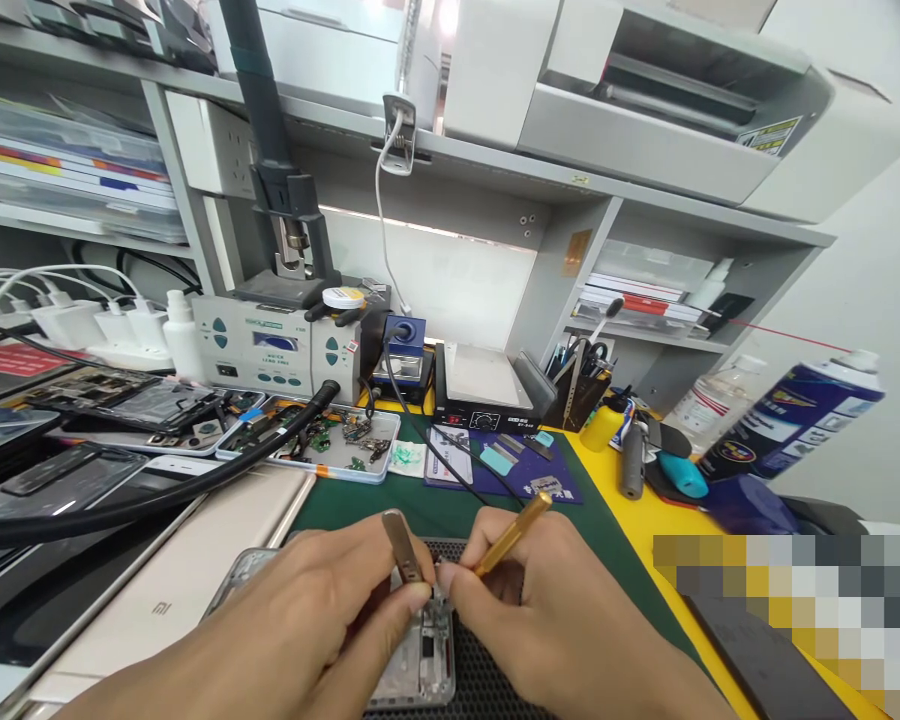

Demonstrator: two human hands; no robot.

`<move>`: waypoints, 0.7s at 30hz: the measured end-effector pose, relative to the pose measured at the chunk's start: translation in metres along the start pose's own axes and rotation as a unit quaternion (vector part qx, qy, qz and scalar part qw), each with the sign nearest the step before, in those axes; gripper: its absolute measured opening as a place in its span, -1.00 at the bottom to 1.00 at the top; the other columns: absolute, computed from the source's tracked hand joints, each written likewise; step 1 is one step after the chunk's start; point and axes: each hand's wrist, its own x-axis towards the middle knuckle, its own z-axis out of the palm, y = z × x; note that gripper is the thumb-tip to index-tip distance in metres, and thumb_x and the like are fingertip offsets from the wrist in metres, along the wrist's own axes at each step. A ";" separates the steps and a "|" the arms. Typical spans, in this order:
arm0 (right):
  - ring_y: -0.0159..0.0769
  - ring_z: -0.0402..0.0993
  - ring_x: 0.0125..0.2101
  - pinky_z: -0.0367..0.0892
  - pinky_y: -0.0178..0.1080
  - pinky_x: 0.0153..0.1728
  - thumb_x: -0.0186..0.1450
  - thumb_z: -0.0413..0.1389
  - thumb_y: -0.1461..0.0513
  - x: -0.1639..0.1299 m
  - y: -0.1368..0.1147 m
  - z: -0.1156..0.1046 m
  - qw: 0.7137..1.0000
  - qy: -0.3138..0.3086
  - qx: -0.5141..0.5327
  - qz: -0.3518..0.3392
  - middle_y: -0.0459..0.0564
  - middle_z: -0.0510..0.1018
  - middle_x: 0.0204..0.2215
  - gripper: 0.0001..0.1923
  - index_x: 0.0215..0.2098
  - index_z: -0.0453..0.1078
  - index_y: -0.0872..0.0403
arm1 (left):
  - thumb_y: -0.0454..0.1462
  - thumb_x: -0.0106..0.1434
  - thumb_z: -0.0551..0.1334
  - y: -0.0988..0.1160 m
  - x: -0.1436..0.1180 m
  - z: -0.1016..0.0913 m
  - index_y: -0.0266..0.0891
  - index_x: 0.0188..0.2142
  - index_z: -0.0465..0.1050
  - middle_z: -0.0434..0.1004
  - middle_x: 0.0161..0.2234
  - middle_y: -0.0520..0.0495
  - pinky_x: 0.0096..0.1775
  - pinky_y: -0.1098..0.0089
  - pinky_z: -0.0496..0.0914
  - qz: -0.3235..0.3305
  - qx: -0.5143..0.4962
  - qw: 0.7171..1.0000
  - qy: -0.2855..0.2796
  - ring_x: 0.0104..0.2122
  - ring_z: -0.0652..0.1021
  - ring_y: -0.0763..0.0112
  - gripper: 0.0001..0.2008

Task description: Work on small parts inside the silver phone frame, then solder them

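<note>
Head view looks down on a crowded repair bench, where both hands meet over an opened phone frame (pixel 420 660) lying on a dark ridged mat (pixel 487 690) near the bottom edge. The left hand (pixel 307 620) pinches a pair of metal tweezers (pixel 403 545) between thumb and fingers, tips pointing down into the frame. The right hand (pixel 562 610) is closed on a slim brass-coloured tool (pixel 514 533) (a small screwdriver, by the look of it), held like a pen, its working end hidden between the fingers just above the frame. The two hands almost touch at the fingertips.

Left of the frame lies a gold phone back (pixel 187 590), face down. Further back, a white parts tray (pixel 315 440) holds small circuit pieces, with a black hose (pixel 195 480) running across it. Behind that stands a rework station (pixel 270 350). On the right, over the yellow table edge (pixel 645 520), a blue spray can (pixel 795 410) lies tilted.
</note>
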 end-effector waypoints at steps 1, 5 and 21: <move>-0.27 0.32 -0.46 0.12 -0.20 -0.41 0.50 0.41 0.33 0.001 0.000 0.000 1.000 0.006 -0.001 -0.004 -0.22 0.41 -0.49 -0.55 -0.40 0.30 -0.08 | 0.05 0.85 0.32 0.001 0.000 0.000 0.17 0.24 0.79 0.93 0.17 0.00 0.15 0.33 0.82 -0.007 -0.004 1.000 -0.010 0.11 0.91 0.15 -0.74; -0.29 0.30 -0.44 0.10 -0.21 -0.40 0.51 0.40 0.34 0.002 0.002 0.002 1.000 0.006 0.008 -0.013 -0.23 0.38 -0.49 -0.55 -0.40 0.30 -0.08 | 0.08 0.84 0.32 0.002 0.000 0.000 0.18 0.34 0.79 0.92 0.26 -0.04 0.16 0.27 0.84 -0.024 -0.008 1.000 -0.015 0.16 0.91 0.08 -0.69; -0.22 0.55 -0.39 0.17 -0.22 -0.40 0.66 0.34 0.29 0.003 -0.003 0.001 0.999 -0.007 0.004 0.040 -0.12 0.61 -0.42 -0.56 -0.36 0.36 -0.06 | 0.13 0.91 0.16 -0.020 -0.006 0.009 0.21 0.14 0.72 0.89 0.04 0.10 0.07 0.35 0.80 -0.031 0.021 0.999 -0.006 -0.01 0.90 0.20 -0.65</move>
